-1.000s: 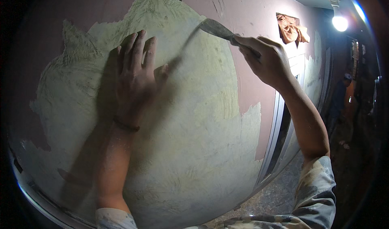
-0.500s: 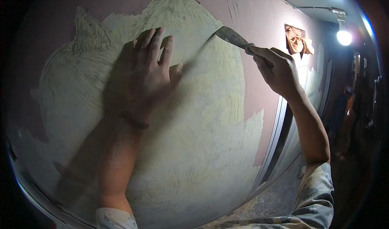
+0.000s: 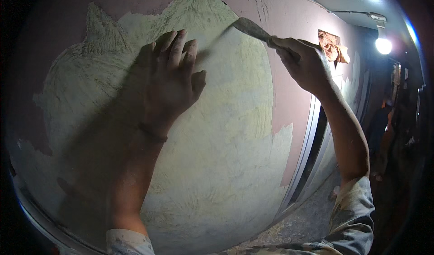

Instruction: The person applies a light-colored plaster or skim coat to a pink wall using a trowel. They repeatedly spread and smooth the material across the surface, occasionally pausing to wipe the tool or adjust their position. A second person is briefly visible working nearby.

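Note:
My left hand (image 3: 174, 81) lies against a pale yellow-green scraped patch (image 3: 212, 133) of the pink wall (image 3: 262, 6), its fingers pointing up and slightly spread. To its upper right my right hand (image 3: 304, 65) grips a flat metal putty knife (image 3: 251, 29) by the handle. The knife's blade points up and left, with its tip at the upper edge of the patch, where pink paint begins; I cannot tell if it presses on the surface. The patch has jagged edges and rough streaks toward the top.
A recess with a bunched orange-brown cloth (image 3: 332, 47) is at upper right, beside a lit bulb (image 3: 383, 46) below a cable (image 3: 343, 11). A framed opening (image 3: 303, 155) is at right, with grimy floor (image 3: 298, 223) below. A person (image 3: 379, 124) stands in the dim background at far right.
The knife and my right hand dipped right and down, then moved back up and left. My left hand has shifted a little right in view, along with the wall.

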A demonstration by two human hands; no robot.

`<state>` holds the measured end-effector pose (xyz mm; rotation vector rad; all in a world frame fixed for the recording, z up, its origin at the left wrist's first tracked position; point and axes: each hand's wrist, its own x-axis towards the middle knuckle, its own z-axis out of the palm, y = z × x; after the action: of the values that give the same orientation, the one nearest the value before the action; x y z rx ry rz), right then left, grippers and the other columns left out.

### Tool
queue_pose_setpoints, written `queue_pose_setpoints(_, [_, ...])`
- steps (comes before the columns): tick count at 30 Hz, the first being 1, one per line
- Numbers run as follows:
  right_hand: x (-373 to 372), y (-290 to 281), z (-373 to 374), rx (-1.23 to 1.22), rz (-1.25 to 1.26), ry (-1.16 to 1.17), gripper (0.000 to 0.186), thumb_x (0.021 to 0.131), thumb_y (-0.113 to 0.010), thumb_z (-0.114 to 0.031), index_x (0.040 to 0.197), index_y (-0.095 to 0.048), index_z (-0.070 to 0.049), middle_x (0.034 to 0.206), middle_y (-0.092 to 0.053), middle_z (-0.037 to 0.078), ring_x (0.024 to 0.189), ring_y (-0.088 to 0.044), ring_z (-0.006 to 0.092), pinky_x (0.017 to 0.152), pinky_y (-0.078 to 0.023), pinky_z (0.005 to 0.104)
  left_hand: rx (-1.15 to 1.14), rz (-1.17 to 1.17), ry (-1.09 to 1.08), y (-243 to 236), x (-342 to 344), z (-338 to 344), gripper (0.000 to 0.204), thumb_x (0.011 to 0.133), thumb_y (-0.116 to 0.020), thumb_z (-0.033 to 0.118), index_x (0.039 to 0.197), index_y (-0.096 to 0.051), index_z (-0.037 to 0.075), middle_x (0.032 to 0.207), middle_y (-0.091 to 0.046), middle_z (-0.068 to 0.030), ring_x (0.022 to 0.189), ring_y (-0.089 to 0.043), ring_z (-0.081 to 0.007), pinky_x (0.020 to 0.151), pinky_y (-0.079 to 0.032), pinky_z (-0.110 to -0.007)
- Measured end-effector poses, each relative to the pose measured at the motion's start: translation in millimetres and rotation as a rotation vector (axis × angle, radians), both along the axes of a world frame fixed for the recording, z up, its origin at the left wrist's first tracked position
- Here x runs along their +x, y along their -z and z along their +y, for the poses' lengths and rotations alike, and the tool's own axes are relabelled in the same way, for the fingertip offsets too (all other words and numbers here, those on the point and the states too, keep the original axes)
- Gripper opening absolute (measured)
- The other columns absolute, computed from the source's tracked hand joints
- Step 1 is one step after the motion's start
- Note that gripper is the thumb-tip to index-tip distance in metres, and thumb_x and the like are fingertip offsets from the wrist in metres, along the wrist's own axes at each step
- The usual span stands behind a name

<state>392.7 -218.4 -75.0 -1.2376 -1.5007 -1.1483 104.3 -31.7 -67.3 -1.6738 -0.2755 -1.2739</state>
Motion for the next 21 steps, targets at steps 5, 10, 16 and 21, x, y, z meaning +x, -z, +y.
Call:
queue_pose_setpoints(5, [-1,0,5,-0.043,0.101,0.023,0.024,0.102,-0.073,-0.015,0.125,-0.079,-0.011,0.096,-0.079,0.013,0.08,-0.077,0.0246,0.074,-0.063,0.0373,0.023,-0.005,0.023,2,7,11,0.062,0.097,-0.068,0.036,0.15,-0.053,0.008,0.156,-0.052,-0.0194,0.149,-0.047,-0.0364,0.125,-0.035,-0.063])
queue_pose_setpoints(10, [-3,-14,10,0.021,-0.031,-0.029,0.022,0.104,-0.07,-0.019,0.123,-0.08,-0.012,0.098,-0.08,0.012,0.085,-0.079,0.0274,0.077,-0.063,0.0398,0.038,0.004,0.041,5,5,16,0.063,0.097,-0.067,0.035,0.152,-0.05,0.009,0.155,-0.052,-0.0204,0.149,-0.048,-0.0362,0.124,-0.035,-0.063])
queue_pose_setpoints(16, [-5,-14,10,-0.022,0.017,0.022,0.024,0.103,-0.072,-0.016,0.125,-0.079,-0.01,0.101,-0.081,0.013,0.086,-0.078,0.0286,0.078,-0.063,0.0406,0.032,-0.009,0.052,6,7,15,0.06,0.095,-0.067,0.034,0.148,-0.052,0.009,0.156,-0.051,-0.0188,0.15,-0.046,-0.0357,0.125,-0.034,-0.063])
queue_pose_setpoints(21, [-8,-19,6,0.009,-0.041,-0.031,0.024,0.101,-0.074,-0.014,0.125,-0.078,-0.01,0.1,-0.08,0.014,0.084,-0.078,0.0286,0.076,-0.062,0.0395,-0.015,-0.02,0.062,6,8,15,0.062,0.092,-0.073,0.031,0.147,-0.053,0.009,0.157,-0.05,-0.0176,0.149,-0.047,-0.0343,0.126,-0.035,-0.061])
